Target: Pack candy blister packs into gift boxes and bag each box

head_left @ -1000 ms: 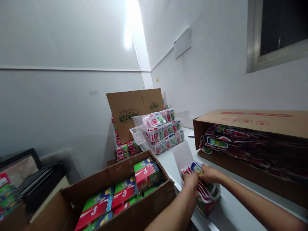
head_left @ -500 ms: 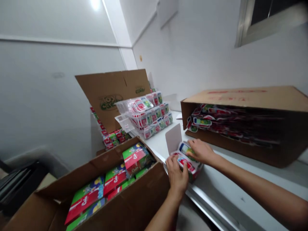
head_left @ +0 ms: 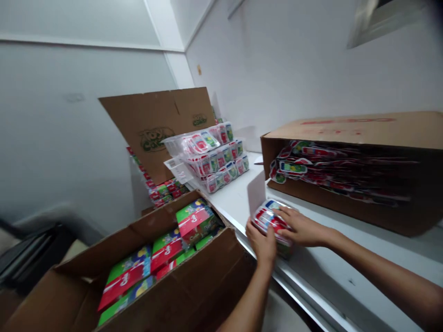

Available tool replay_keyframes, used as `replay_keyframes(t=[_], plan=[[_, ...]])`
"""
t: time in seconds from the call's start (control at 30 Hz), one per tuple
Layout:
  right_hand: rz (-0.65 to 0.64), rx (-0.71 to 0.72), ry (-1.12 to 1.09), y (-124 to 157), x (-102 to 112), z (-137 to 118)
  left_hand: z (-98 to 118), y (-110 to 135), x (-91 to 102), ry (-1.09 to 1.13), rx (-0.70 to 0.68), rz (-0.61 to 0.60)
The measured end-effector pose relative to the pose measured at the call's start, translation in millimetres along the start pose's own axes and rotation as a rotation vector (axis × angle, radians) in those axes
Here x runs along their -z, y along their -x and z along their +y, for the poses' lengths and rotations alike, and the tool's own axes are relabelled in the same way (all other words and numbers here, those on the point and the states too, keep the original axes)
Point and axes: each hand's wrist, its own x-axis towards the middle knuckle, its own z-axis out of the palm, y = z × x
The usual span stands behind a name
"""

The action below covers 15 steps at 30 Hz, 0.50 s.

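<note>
On the white table's near edge stands a small carton [head_left: 285,251] with its white lid flap [head_left: 256,193] raised. Glossy red, blue and green packets [head_left: 266,216] fill its top. My left hand [head_left: 263,244] is closed around the carton's near left side, thumb up by the packets. From the right, my right hand [head_left: 300,227] bends its fingers over the packets and grips them at the carton's top. The carton's lower part is partly hidden behind my hands.
At left, an open cardboard box [head_left: 214,267] holds several red and green cartons [head_left: 195,223]. Packets in clear trays [head_left: 221,163] are stacked on the table [head_left: 235,203] behind. At right, a cardboard box [head_left: 353,127] lies on its side, full of loose packets [head_left: 311,168].
My right hand has shifted from the far side of the carton onto the packets' near right part. The packets now sit closer together, and the view has tilted slightly down.
</note>
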Motion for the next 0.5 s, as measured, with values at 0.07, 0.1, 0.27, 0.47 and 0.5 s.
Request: replay_keyframes(t=[0.07, 0.1, 0.27, 0.47, 0.5], plan=[[0.026, -0.052, 0.055, 2, -8, 9, 2, 26, -2.4, 0.007, 0.016, -0.034], [0.037, -0.06, 0.09, 5, -13, 15, 4, 39, -3.0, 0.019, 0.006, -0.043], [0.072, 0.087, 0.16, 22, -33, 47, 11, 50, 4.8, 0.115, -0.046, -0.177], [-0.002, 0.075, 0.126, 35, -11, 28, 6, 18, -3.2, 0.271, -0.104, -0.463], [-0.038, 0.086, 0.096, 35, -5, 24, 6, 21, -6.3, 0.27, -0.109, -0.444]])
